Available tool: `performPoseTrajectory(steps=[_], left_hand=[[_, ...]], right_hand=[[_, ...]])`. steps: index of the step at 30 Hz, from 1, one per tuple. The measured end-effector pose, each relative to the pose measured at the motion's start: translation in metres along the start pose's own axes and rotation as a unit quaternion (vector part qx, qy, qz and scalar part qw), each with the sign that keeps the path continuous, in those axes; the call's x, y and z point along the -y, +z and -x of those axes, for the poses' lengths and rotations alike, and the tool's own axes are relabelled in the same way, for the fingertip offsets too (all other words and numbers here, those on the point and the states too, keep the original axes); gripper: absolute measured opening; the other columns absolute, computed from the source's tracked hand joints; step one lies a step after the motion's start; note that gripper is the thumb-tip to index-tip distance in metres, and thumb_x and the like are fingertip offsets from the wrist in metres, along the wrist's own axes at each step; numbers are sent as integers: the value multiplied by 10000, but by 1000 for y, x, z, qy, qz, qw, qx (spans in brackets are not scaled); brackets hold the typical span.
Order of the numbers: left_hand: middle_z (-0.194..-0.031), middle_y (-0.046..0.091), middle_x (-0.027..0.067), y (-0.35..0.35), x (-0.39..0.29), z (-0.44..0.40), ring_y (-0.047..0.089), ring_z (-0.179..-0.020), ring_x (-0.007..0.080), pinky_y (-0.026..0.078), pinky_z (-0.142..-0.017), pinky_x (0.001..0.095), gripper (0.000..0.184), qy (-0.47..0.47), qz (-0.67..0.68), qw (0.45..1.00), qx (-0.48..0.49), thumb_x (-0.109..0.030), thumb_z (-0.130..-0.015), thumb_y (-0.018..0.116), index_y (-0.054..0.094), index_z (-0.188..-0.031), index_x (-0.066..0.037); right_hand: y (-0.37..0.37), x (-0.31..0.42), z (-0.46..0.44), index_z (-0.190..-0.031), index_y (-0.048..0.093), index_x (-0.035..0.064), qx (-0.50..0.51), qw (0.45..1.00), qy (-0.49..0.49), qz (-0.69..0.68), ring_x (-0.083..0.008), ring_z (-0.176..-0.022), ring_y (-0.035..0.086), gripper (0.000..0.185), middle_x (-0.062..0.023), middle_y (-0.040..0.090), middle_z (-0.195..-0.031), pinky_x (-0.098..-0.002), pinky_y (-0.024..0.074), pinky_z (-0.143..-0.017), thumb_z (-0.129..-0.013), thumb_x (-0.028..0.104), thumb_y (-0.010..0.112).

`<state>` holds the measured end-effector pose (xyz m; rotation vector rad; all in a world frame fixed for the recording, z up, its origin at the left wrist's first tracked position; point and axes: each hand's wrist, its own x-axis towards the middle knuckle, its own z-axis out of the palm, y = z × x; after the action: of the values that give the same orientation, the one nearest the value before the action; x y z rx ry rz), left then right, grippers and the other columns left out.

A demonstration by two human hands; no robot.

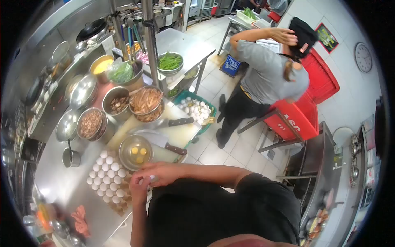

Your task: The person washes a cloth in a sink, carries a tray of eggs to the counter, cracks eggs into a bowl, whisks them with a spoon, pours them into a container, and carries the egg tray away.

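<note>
My left hand (139,186) and my right hand (162,173) meet at the table edge, fingers closed around a white egg (153,178). Fingers cover most of it, so I cannot tell whether its shell is whole. Just beyond them stands a metal bowl (124,160) with three yolks in clear egg white. To its left, rows of white eggs (106,180) sit on a cardboard egg tray (121,208), whose near cells hold none. Two knives, one a broad-bladed cleaver (158,140), lie on the cutting board (168,154) past the bowl.
A green crate (212,108) of eggshells stands beyond the board. Metal bowls with sliced meat (146,101) and chopped meat (91,123) crowd the table. A small pot (71,158) and orange cloth (81,222) lie left. A co-worker (263,74) stands by a red cooler (294,119).
</note>
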<state>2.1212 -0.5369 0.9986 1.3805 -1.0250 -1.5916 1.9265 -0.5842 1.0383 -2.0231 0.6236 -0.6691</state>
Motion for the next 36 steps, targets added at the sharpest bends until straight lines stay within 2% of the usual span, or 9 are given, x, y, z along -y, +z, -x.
performPoseTrajectory(steps=[6,10,18,21,25,28,29,32,36], left_hand=[[-980,626,78,-12,15,-11,609,-892,200,498,-811,313,311,153,-180,970,-50,-73,-830,671,581,-1119,-3],[-1083,613,147,-92,82,-23,593,-1014,308,485,-885,391,346,325,-407,834,-180,-111,-843,694,575,-1145,9],[-1198,569,181,-142,82,28,539,-1124,372,436,-964,429,438,92,-518,835,-163,-167,-800,693,602,-1211,-44],[-1213,574,156,-164,114,17,547,-1123,352,451,-939,422,443,170,-524,820,-154,-198,-800,697,615,-1217,-71],[-1286,602,148,-137,68,29,513,-1229,394,429,-1018,479,456,88,-488,861,-116,-269,-846,690,614,-1247,-66],[-1259,613,160,-147,78,29,522,-1207,399,428,-1012,480,441,139,-572,802,-104,-250,-846,673,613,-1254,-93],[-1206,624,172,-144,73,30,543,-1164,395,452,-973,478,454,148,-572,799,-108,-231,-812,676,615,-1246,-112],[-1155,575,150,-133,72,26,579,-1070,366,501,-855,466,428,123,-585,788,-146,-177,-783,653,603,-1203,-115],[-1184,553,127,-124,66,26,582,-1058,364,500,-831,471,399,133,-584,785,-160,-158,-797,630,578,-1190,-118]], right_hand=[[-3,-35,31,-1183,589,72,-168,978,100,-71,-242,-979,604,386,-83,603,-1078,-352,496,-844,-804,51,658],[-47,-53,78,-1212,572,83,-377,869,262,-185,-126,-825,606,388,-20,598,-951,-287,514,-730,-829,62,633],[-121,-63,170,-1319,507,86,-652,697,270,-127,-140,-758,619,433,-46,629,-954,-299,524,-660,-897,113,598],[-138,-71,204,-1275,524,70,-697,664,256,-87,-145,-750,612,403,-55,625,-966,-306,521,-635,-878,94,589],[-172,-78,240,-1069,595,21,-752,611,249,-6,-161,-757,613,292,-69,623,-919,-322,518,-627,-777,29,602],[-182,-52,239,-1063,564,38,-704,642,283,112,-197,-771,628,162,-73,605,-880,-357,559,-619,-925,94,500],[-191,-70,251,-975,594,56,-739,636,224,-7,-157,-748,606,196,-52,607,-869,-335,546,-605,-779,40,607],[-192,-97,251,-1352,364,14,-776,577,240,-79,-256,-858,652,433,-139,540,-1199,-358,571,-625,-944,68,496],[-169,-139,236,-1419,314,32,-773,558,290,-83,-240,-824,637,523,-149,570,-1143,-331,537,-633,-940,94,516]])
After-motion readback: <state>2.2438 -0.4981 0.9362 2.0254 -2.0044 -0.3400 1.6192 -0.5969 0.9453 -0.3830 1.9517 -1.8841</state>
